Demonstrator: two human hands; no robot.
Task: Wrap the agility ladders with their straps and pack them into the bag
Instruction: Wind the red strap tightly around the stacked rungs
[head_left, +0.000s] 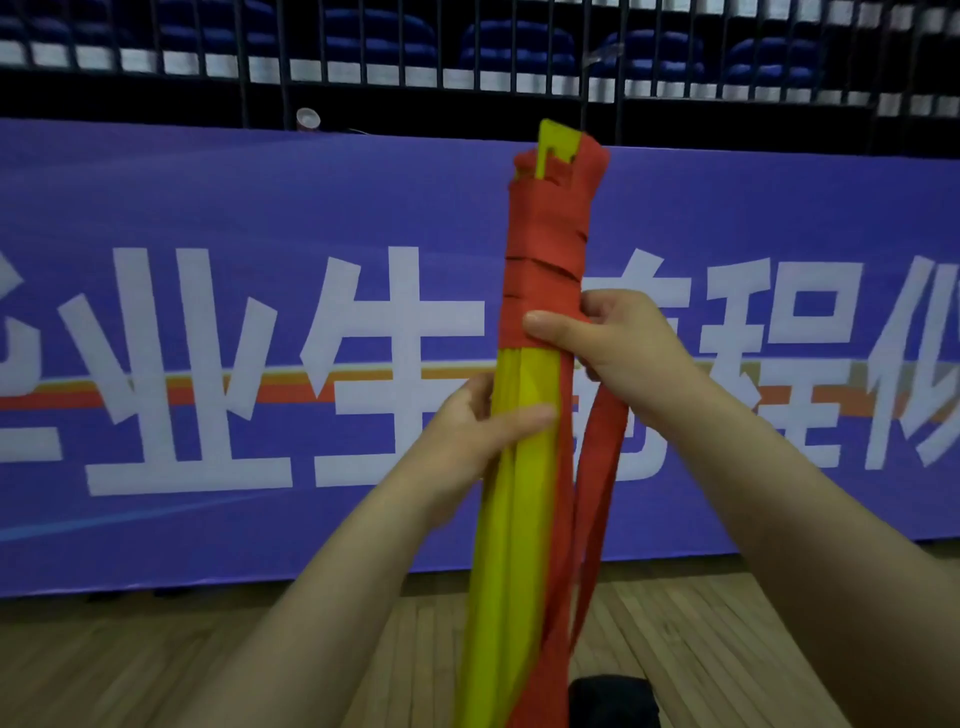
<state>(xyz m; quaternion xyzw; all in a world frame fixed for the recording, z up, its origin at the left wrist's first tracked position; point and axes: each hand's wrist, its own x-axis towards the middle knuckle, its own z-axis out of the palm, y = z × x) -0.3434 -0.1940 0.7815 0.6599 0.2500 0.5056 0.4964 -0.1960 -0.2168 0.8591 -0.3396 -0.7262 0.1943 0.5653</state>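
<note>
The person holds 1 ladder bundle (511, 467) upright in front of them, its flat yellow rungs stacked together and rising from the bottom of the view to a yellow tip that pokes out at the top. A red strap (545, 244) is wound in several overlapping turns around the upper part of the bundle, from just under the tip down to about the middle.

The right hand (613, 338) sits at the lowest turn of the wrap. Its thumb (545, 325) lies flat across the front of the strap, and the other fingers curl around the right side and behind, so the wrapped part is clamped between thumb and fingers. From under this hand a loose end (597, 467) of the same strap hangs down in 2 strands just to the right of the bundle.

The left hand (467, 431) grips the bare yellow part just below the wrap, with its thumb laid across the front and the fingers closed around the left edge and back.

Behind stands a purple banner (208, 338) with large white characters, under a dark railing (363, 52) and blue seats (519, 41). The floor (156, 665) is wooden, and a dark object (613, 696) lies at the bottom edge; I cannot tell what it is.
</note>
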